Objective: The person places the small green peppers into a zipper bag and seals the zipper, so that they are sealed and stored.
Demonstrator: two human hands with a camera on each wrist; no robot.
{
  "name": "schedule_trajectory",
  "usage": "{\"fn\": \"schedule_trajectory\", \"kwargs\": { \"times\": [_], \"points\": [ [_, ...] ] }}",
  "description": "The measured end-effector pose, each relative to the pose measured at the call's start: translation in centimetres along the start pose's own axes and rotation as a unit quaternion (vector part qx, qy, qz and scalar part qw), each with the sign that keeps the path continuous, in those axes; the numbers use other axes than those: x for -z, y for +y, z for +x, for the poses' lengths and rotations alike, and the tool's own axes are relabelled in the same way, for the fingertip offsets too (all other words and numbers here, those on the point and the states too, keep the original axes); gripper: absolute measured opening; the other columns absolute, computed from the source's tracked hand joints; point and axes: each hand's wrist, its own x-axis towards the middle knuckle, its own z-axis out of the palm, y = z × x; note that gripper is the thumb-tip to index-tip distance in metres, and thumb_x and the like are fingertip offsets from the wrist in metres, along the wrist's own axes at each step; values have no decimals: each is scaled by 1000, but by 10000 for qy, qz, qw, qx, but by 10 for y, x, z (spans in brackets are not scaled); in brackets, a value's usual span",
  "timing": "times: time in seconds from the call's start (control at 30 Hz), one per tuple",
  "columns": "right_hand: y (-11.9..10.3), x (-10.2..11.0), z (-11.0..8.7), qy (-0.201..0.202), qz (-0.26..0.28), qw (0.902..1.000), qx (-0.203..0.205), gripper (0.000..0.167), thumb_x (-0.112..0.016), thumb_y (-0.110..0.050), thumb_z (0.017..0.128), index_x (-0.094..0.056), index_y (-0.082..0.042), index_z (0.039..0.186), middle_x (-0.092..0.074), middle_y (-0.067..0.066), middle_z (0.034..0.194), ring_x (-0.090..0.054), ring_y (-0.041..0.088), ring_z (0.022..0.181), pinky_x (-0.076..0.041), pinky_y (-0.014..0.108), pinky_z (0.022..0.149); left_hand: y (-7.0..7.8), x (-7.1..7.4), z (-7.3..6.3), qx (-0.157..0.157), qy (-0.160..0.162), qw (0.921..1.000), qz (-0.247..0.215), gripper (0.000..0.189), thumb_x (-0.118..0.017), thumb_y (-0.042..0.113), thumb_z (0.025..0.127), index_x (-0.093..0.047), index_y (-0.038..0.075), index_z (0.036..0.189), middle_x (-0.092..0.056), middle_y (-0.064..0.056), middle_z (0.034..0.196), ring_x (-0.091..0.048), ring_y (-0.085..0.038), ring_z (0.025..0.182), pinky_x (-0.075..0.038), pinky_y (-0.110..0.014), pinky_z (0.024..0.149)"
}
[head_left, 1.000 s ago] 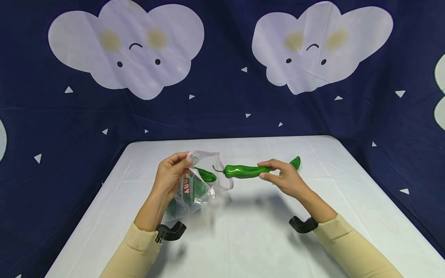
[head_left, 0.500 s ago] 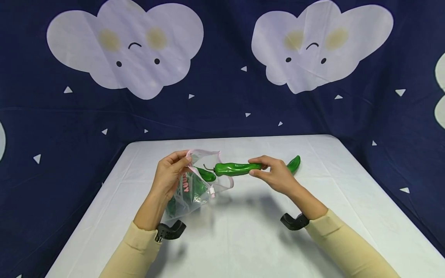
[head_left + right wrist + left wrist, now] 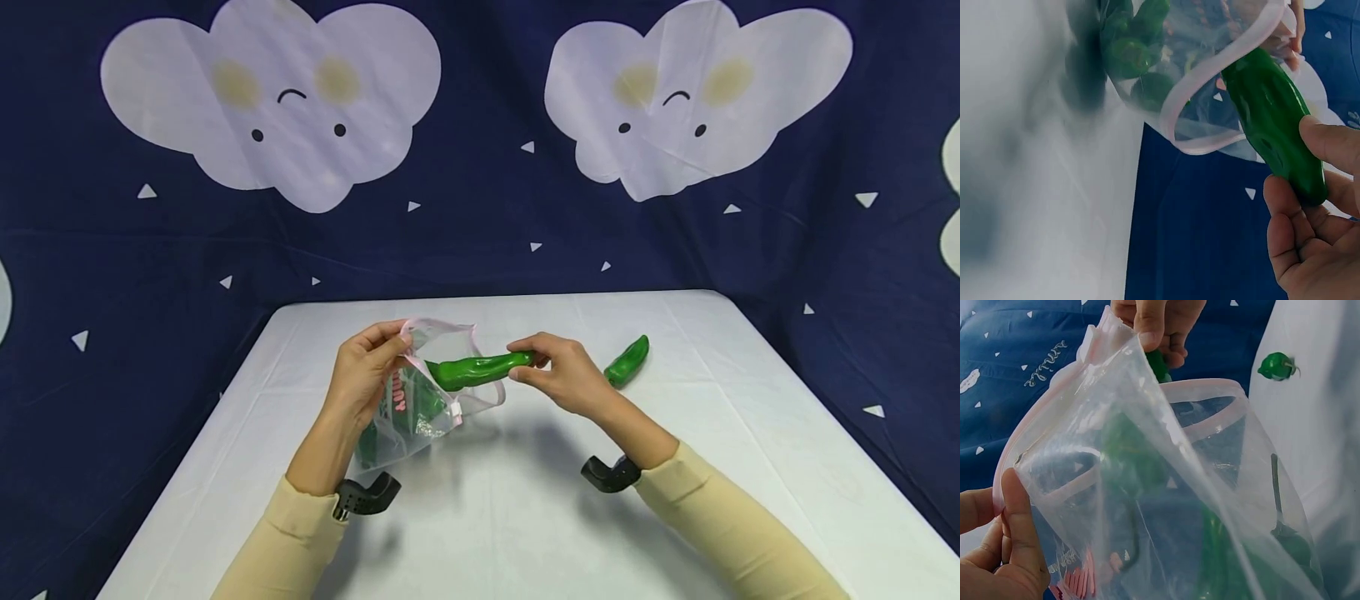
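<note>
My left hand (image 3: 364, 367) pinches the pink rim of a clear zip bag (image 3: 397, 446) and holds its mouth apart, facing right. Several green peppers (image 3: 1130, 56) lie inside the bag, blurred by the plastic. Between the thumb and fingers of my right hand (image 3: 562, 372) is the tip of a long green pepper (image 3: 480, 369). Its stem end points left and is inside the bag's mouth, as the left wrist view shows through the plastic. Most of its body is still outside in the right wrist view.
Another green pepper (image 3: 627, 361) lies on the white table (image 3: 540, 533), right of my right hand. Behind the table hangs a dark blue cloth (image 3: 480, 242) with clouds and small triangles. A black wrist device (image 3: 367, 494) sits on each forearm.
My right hand has moved left with the pepper, and its stem end has gone into the bag's mouth. The pepper on the table now shows in full. The left hand has hardly moved.
</note>
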Motion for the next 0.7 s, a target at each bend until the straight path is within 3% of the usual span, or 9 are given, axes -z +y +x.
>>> {"fn": "schedule_trajectory", "kwargs": {
  "times": [0.7],
  "points": [
    [-17,-26,13,-136,-177,9988,429,30,-74,-16,82,-69,-8,110,-68,2,96,-60,11,78,-52,21,69,5,-3,0,-46,3,9999,-109,13,-60,0,89,-65,8,97,-63,4,84,-60,-8,73,-55,-19,68]
  ]
}}
